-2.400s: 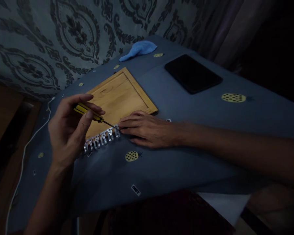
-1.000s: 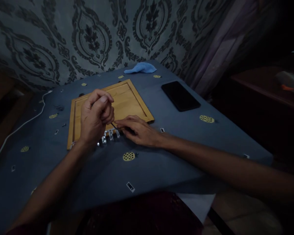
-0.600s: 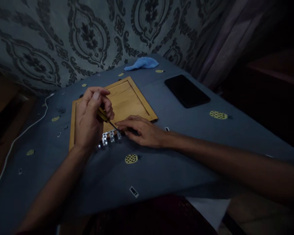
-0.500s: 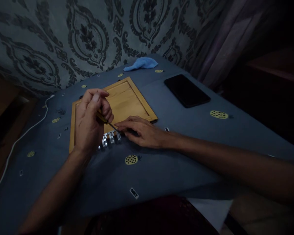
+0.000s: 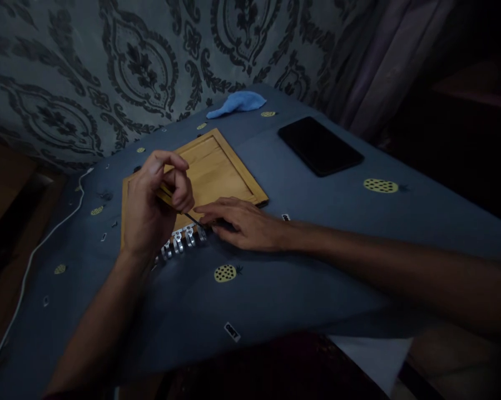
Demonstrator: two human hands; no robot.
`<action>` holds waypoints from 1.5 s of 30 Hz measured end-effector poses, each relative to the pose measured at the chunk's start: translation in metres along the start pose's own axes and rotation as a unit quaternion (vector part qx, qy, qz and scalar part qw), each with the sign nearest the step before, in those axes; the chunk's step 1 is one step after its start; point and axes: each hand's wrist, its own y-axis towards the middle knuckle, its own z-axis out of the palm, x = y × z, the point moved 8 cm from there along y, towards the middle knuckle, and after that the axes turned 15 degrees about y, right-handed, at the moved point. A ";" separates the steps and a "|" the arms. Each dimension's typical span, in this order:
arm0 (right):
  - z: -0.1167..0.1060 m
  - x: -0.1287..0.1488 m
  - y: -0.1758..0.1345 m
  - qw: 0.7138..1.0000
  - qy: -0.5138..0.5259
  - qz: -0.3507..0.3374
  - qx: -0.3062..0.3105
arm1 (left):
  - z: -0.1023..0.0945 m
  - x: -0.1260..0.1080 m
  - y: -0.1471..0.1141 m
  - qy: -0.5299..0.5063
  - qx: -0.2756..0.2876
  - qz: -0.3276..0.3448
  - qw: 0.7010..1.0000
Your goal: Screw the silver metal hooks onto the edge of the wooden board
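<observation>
Dim room, light mostly on the worktop [image 5: 287, 300]. The worktop has a dark blue-grey cover printed with yellow pineapples [image 5: 225, 273] and small white tags. Behind it, right up against the far edge, a grey curtain [image 5: 142, 61] with a dark damask-type pattern; plain purplish drape [image 5: 379, 72] to the right of that, then near-black. Brown wooden furniture [image 5: 6, 180] off to the left, too dark for detail. White cable [image 5: 30, 261] runs along the left side of the worktop. White sheet [image 5: 375, 355] shows below the near edge.

On the worktop: blue cloth [image 5: 237, 104] crumpled at the far corner, black tablet-like slab [image 5: 320, 145] lying flat to the right, framed wooden board [image 5: 219, 166] flat near the middle, and a row of silver hooks [image 5: 189, 237] along the board's near edge.

Writing: the near tag print [image 5: 232, 331] looks like "OBEY". Other tags are too small to read. No brand legible on the slab or tool.

Left hand [image 5: 156, 205]: fingers curled around the yellow handle of a screwdriver [image 5: 165, 195], index finger raised and bent. Shaft slants down to the right end of the hook row; exact tip contact can't be made out. Right hand [image 5: 242, 224]: palm down, fingers part-extended, fingertips at the board's near edge, beside the screwdriver tip. Can't tell if it pinches anything.
</observation>
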 end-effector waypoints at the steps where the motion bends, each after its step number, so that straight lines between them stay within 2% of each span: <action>1: 0.000 0.000 0.000 1.000 0.000 -0.001 0.000 | -0.003 0.000 0.000 0.011 -0.013 -0.002 1.000; 5: -0.001 0.000 -0.001 1.000 0.001 -0.010 -0.007 | -0.014 -0.001 -0.002 0.031 -0.085 -0.026 0.996; 8: -0.001 0.000 -0.002 1.000 0.007 -0.014 -0.009 | -0.015 -0.003 -0.004 -0.005 -0.105 -0.025 0.994; 11: 0.000 -0.002 -0.002 1.000 0.011 -0.013 -0.008 | -0.011 -0.003 -0.002 -0.035 -0.082 -0.021 0.996; 16: -0.001 -0.002 -0.002 1.000 0.020 -0.019 -0.011 | -0.002 -0.003 0.002 -0.050 0.007 -0.010 0.999; 18: -0.001 -0.002 -0.001 1.000 0.022 -0.019 -0.010 | -0.001 -0.003 0.003 -0.041 0.023 -0.012 0.999; 20: -0.001 -0.003 -0.001 0.999 0.023 -0.020 -0.010 | -0.004 -0.003 0.003 -0.023 0.001 -0.014 1.000; 24: -0.001 -0.003 -0.001 1.000 0.022 -0.020 -0.008 | -0.015 -0.003 0.001 0.029 -0.085 -0.016 0.996; 26: -0.001 -0.002 -0.002 1.000 0.023 -0.017 -0.008 | -0.017 -0.004 -0.002 0.033 -0.106 -0.025 0.994; 29: -0.001 -0.002 -0.002 1.000 0.020 -0.015 -0.009 | -0.011 -0.007 -0.005 0.015 -0.095 -0.026 0.995; 35: -0.002 -0.001 -0.002 1.000 0.020 -0.016 -0.015 | 0.004 -0.011 -0.006 0.024 -0.014 -0.013 1.000; 37: -0.002 -0.001 -0.002 1.000 0.020 -0.014 -0.013 | 0.001 -0.009 -0.003 0.022 -0.028 -0.013 0.999; 41: -0.002 -0.001 -0.002 1.000 0.022 -0.013 -0.009 | -0.010 -0.003 -0.001 0.023 -0.101 -0.025 0.994; 43: -0.001 -0.002 -0.002 1.000 0.021 -0.012 -0.009 | -0.010 -0.001 -0.003 0.023 -0.101 -0.041 0.994; 45: -0.001 -0.003 -0.002 1.000 0.018 -0.010 -0.011 | -0.006 -0.001 -0.004 0.016 -0.075 -0.043 0.996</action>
